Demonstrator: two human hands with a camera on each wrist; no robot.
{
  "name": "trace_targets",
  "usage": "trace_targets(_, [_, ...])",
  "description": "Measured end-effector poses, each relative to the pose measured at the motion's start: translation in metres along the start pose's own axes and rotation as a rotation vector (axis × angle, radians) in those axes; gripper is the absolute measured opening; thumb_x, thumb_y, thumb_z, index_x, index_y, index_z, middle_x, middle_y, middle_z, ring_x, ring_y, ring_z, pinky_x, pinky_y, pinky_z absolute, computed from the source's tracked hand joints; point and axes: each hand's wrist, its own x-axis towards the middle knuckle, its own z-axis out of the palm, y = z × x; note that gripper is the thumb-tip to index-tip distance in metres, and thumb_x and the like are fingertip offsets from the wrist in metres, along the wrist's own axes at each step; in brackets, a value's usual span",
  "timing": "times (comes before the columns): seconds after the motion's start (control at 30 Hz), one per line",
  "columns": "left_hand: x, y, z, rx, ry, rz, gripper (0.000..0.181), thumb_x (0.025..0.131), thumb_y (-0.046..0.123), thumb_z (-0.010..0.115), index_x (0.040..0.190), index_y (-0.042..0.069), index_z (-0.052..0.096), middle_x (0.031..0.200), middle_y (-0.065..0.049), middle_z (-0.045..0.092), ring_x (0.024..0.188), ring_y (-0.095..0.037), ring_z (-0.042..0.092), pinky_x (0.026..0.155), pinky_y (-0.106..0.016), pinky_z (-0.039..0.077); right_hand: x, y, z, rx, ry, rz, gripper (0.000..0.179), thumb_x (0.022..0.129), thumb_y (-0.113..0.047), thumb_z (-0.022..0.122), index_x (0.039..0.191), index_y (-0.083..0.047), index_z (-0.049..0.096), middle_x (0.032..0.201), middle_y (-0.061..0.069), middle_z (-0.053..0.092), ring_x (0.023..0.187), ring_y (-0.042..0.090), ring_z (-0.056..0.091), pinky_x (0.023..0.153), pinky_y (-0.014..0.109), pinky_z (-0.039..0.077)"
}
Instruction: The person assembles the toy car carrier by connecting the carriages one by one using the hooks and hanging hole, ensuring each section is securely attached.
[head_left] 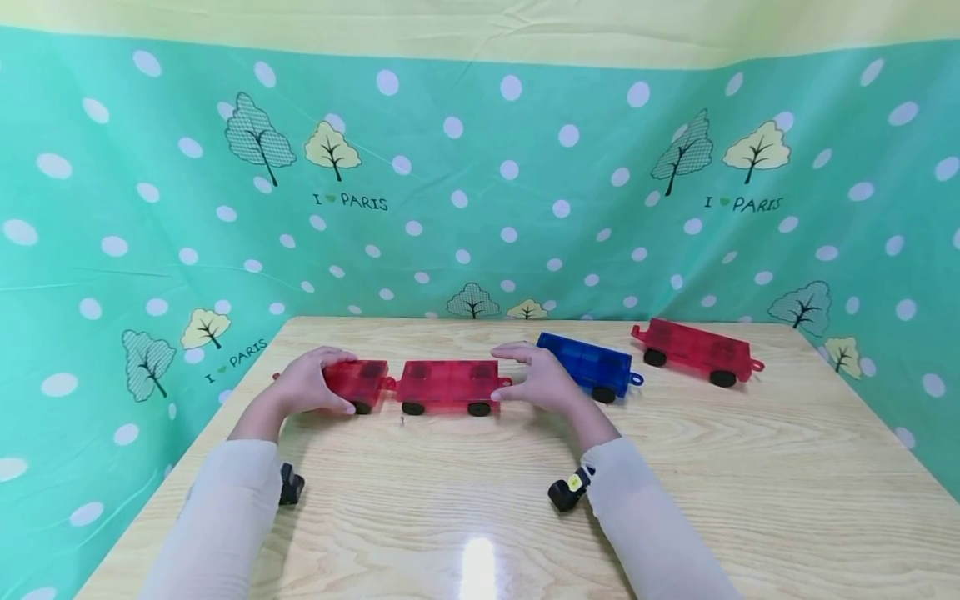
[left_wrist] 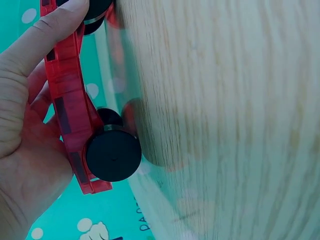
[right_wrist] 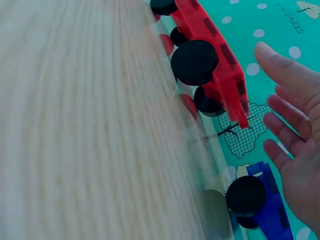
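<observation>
My left hand [head_left: 302, 385] holds a translucent red toy train car [head_left: 362, 379] from above. In the left wrist view its thumb lies along the near side of that car [left_wrist: 70, 107], by a black wheel, with the fingers behind. A second red train car [head_left: 447, 385] stands to its right, their ends meeting at the small hook. Around the right end of this second car my right hand [head_left: 542, 382] is spread, thumb and fingers apart. The right wrist view shows a gap between the hand [right_wrist: 295, 115] and the red car [right_wrist: 215, 55].
A blue train car [head_left: 585, 364] stands just behind and right of my right hand. Farther right at the back is another red train car [head_left: 697, 348], set at an angle. A dotted green cloth [head_left: 480, 183] hangs behind the wooden table [head_left: 420, 500].
</observation>
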Motion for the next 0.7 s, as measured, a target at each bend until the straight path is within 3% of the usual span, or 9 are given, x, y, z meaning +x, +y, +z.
trace_targets(0.3, [-0.002, -0.001, 0.0, 0.0, -0.008, -0.01, 0.092, 0.058, 0.037, 0.095, 0.137, 0.008, 0.055, 0.142, -0.021, 0.044, 0.125, -0.044, 0.041, 0.097, -0.06, 0.041, -0.011, 0.001, -0.006, 0.094, 0.072, -0.065, 0.052, 0.076, -0.016, 0.085, 0.126, -0.02, 0.068, 0.134, -0.001, 0.057, 0.13, 0.027, 0.044, 0.105, 0.055, 0.037])
trace_targets(0.7, [-0.002, 0.002, -0.001, 0.003, -0.008, -0.006, 0.092, 0.058, 0.036, 0.095, 0.136, 0.007, 0.056, 0.141, -0.022, 0.046, 0.124, -0.044, 0.042, 0.097, -0.06, 0.041, -0.02, 0.0, -0.019, 0.057, 0.125, -0.094, 0.044, 0.082, -0.025, 0.081, 0.124, -0.024, 0.068, 0.131, -0.004, 0.056, 0.128, 0.022, 0.045, 0.106, 0.051, 0.037])
